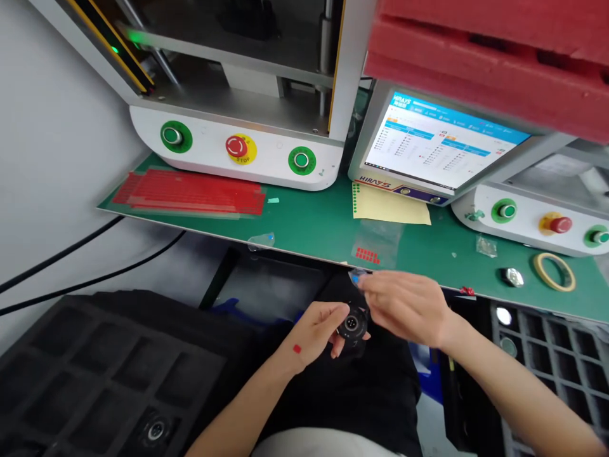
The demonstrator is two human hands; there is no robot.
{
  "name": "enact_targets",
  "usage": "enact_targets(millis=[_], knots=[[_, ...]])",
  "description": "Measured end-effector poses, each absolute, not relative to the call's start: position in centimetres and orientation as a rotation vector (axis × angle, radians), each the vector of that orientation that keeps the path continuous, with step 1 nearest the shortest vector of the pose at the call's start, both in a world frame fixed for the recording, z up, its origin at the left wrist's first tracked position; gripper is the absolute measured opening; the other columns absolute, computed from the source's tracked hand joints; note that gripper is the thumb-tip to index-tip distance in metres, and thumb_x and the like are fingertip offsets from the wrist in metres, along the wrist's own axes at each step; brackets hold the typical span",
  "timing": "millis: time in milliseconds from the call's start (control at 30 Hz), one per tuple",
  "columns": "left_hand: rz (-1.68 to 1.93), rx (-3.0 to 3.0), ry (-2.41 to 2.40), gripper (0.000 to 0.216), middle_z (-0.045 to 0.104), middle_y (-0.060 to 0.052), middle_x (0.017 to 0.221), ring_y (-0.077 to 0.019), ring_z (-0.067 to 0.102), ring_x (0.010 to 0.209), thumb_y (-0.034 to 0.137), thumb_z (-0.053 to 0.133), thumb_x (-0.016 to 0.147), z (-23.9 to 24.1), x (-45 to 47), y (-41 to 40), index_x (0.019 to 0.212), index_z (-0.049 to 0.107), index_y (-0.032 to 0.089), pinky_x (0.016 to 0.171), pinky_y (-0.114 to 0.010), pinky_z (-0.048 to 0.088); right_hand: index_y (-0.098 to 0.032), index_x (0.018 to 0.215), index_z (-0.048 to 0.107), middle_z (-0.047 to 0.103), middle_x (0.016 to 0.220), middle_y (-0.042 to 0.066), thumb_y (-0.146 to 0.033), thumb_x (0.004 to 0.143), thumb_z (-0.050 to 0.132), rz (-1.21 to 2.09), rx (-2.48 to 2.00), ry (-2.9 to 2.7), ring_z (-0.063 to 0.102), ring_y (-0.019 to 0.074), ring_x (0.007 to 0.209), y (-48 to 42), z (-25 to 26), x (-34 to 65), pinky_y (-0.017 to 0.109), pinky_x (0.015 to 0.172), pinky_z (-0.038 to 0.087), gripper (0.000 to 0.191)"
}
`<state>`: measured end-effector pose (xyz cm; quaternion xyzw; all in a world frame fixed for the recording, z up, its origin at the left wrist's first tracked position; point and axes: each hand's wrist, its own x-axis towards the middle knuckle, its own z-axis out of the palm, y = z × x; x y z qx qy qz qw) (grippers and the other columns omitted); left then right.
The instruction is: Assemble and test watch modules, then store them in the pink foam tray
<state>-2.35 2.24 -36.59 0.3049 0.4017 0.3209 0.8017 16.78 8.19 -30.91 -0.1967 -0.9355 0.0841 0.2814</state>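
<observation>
Before green bench: left hand gripping round device, right hand pinching film; red strips, tape roll beyond.

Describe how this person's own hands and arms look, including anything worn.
The left hand and right hand are ungloved, and no sleeves show on the forearms. A small, squarish red patch sits near the left wrist.

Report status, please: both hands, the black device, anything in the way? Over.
Left hand holding round black device. Right hand pinching clear film, blue tab. No obstruction seen.
</observation>
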Motion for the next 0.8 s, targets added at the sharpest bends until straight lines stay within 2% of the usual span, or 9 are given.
enact_targets(millis=[100,233,367,467,600,700,800], knots=[[0.673,0.598,0.794,0.063,0.063,-0.005,0.057,-0.0066,0.045,0.036,0.069,0.052,0.082,-37.0,-1.4,2.1,0.065,0.066,0.01,0.037,-0.019,0.034,-0.018,0.096,0.07,0.073,0.112,0.009,-0.009,0.084,0.066,0.234,-0.342,-2.651,0.067,0.0253,0.109,5.5,-30.0,18.4,0.038,0.096,0.06,0.016],[0.627,0.619,0.772,0.071,0.054,0.0,0.053,-0.0062,0.045,0.036,0.075,0.044,0.082,-37.3,-0.4,1.7,0.072,0.069,0.009,0.036,-0.018,0.036,-0.023,0.097,0.071,0.072,0.112,0.003,-0.008,0.085,0.063,0.477,-0.362,-2.71,0.066,0.0244,0.11,3.9,-29.4,19.3,0.039,0.093,0.062,0.021],[0.587,0.69,0.756,0.07,0.05,0.001,0.052,-0.0062,0.045,0.037,0.073,0.04,0.086,-36.9,-0.1,1.3,0.07,0.065,0.01,0.036,-0.018,0.036,-0.024,0.094,0.071,0.072,0.112,0.003,-0.009,0.086,0.061,0.654,-0.38,-2.762,0.065,0.0243,0.111,3.5,-29.2,19.4,0.039,0.094,0.062,0.019],[0.606,0.713,0.75,0.062,0.047,0.002,0.052,-0.0059,0.044,0.037,0.071,0.05,0.083,-36.4,0.1,0.9,0.067,0.06,0.012,0.036,-0.018,0.035,-0.023,0.093,0.071,0.073,0.111,0.004,-0.008,0.087,0.059,0.551,-0.327,-2.782,0.067,0.0237,0.109,3.3,-29.3,19.3,0.038,0.095,0.06,0.02],[0.632,0.724,0.756,0.047,0.048,0.004,0.055,-0.0059,0.045,0.039,0.058,0.063,0.081,-36.0,0.2,0.6,0.073,0.059,0.012,0.038,-0.018,0.036,-0.014,0.095,0.07,0.075,0.105,0.012,-0.014,0.086,0.059,0.309,-0.275,-2.712,0.069,0.0261,0.107,2.7,-30.0,20.2,0.039,0.097,0.058,0.014],[0.666,0.747,0.771,0.041,0.056,0.002,0.061,-0.0074,0.049,0.043,0.054,0.058,0.086,-35.6,0.4,0.4,0.083,0.058,0.014,0.045,-0.021,0.041,-0.013,0.109,0.066,0.076,0.101,0.013,-0.017,0.086,0.059,0.31,-0.549,-2.401,0.069,0.0249,0.106,1.6,-31.0,21.3,0.04,0.093,0.059,0.024],[0.748,0.894,0.887,0.031,0.063,0.002,0.061,-0.0093,0.055,0.049,0.049,0.052,0.092,-34.7,0.9,-0.3,0.088,0.051,0.017,0.055,-0.022,0.044,-0.017,0.115,0.064,0.074,0.105,0.011,-0.027,0.085,0.067,0.614,-1.13,-1.976,0.071,0.0236,0.101,0.0,-32.4,21.6,0.038,0.086,0.06,0.032]])
